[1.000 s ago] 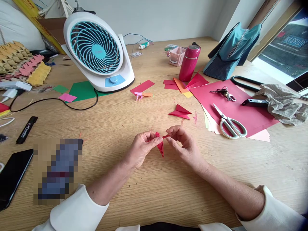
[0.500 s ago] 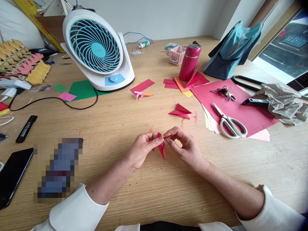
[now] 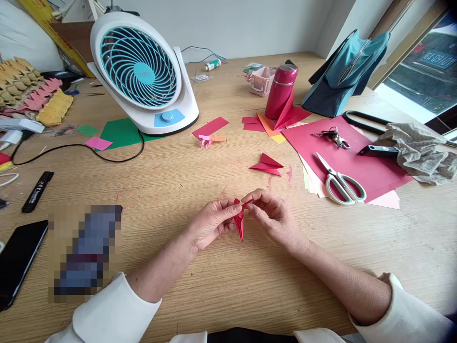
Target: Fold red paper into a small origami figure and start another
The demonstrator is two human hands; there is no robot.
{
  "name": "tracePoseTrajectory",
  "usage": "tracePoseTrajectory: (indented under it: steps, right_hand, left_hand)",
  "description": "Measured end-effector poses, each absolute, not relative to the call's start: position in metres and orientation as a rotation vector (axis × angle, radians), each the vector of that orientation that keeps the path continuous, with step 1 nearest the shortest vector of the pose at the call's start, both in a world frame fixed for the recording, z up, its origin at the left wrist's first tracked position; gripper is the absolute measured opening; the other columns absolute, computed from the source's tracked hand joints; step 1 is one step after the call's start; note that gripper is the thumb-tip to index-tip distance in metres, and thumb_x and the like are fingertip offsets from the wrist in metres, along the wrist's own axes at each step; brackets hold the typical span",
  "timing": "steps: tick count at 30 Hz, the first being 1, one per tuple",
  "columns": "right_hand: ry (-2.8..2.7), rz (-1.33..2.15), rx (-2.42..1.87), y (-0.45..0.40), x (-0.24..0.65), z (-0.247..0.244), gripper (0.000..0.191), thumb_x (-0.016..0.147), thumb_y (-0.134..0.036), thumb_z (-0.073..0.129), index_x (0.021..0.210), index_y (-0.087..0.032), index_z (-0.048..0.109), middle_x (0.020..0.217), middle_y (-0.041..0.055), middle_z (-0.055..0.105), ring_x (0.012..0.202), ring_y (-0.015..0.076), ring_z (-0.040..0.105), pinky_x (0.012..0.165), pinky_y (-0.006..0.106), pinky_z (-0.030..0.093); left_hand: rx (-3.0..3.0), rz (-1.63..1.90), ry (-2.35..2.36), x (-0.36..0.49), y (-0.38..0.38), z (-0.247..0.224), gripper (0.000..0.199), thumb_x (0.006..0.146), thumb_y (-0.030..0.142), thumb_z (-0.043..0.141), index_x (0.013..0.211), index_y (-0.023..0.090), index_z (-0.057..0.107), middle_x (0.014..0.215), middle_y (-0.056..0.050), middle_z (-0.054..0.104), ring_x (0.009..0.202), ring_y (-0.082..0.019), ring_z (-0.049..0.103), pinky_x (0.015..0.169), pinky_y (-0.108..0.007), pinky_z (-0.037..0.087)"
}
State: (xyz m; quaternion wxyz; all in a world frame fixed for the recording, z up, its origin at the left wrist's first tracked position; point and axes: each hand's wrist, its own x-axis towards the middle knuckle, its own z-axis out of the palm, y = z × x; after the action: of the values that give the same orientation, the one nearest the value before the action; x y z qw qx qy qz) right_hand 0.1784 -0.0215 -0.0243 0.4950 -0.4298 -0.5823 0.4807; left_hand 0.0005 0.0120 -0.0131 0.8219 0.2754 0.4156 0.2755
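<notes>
A small red folded paper piece (image 3: 239, 227) is held between my two hands, its narrow point hanging down toward me. My left hand (image 3: 216, 218) is closed on its body, thumb on top and the other fingers underneath. With thumb and forefinger, my right hand (image 3: 273, 216) pinches a thin red flap on the piece's right side. Part of the folds lies hidden behind the fingers. Farther off on the wooden table (image 3: 171, 190) rests another folded red paper (image 3: 267, 165), and beyond it a small pink and orange folded paper figure (image 3: 210, 140).
White scissors (image 3: 342, 183) and keys (image 3: 334, 138) lie on red paper sheets (image 3: 378, 169) at the right. A fan (image 3: 171, 119), a red flask (image 3: 282, 90) and a blue bag (image 3: 342, 81) stand behind. On the left are a marker (image 3: 37, 192) and a black phone (image 3: 22, 262).
The red folded piece has tilted slightly, its lower point swinging a little left and down. Both hands keep their grip. The whole view has shifted very slightly.
</notes>
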Motion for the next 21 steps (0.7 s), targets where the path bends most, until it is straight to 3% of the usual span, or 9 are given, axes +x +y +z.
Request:
tracePoseTrajectory:
  steps: [6,21]
  right_hand:
    - [-1.396,1.200,-1.017,-0.0212,0.1784,-0.0250,0.011,0.095,-0.026,0.058,0.098,-0.021,0.067,0.093,0.0041,0.068,0.084,0.0158,0.061,0.078,0.032,0.049]
    - [-1.310,1.245,-1.052,-0.0215,0.1751,-0.0265,0.012,0.091,-0.031,0.065,0.089,-0.019,0.064,0.081,0.0016,0.064,0.073,0.0135,0.058,0.071,0.029,0.047]
  left_hand:
    - [0.530,0.559,0.869,0.0012,0.0128,-0.0131,0.038,0.055,0.033,0.095,0.076,0.011,0.073,0.066,0.002,0.061,0.058,-0.005,0.052,0.052,-0.016,0.040]
    - [0.564,0.557,0.853,0.0009,0.0113,-0.0136,0.035,0.059,0.032,0.094,0.074,0.011,0.070,0.068,0.002,0.061,0.058,-0.005,0.051,0.054,-0.018,0.039]
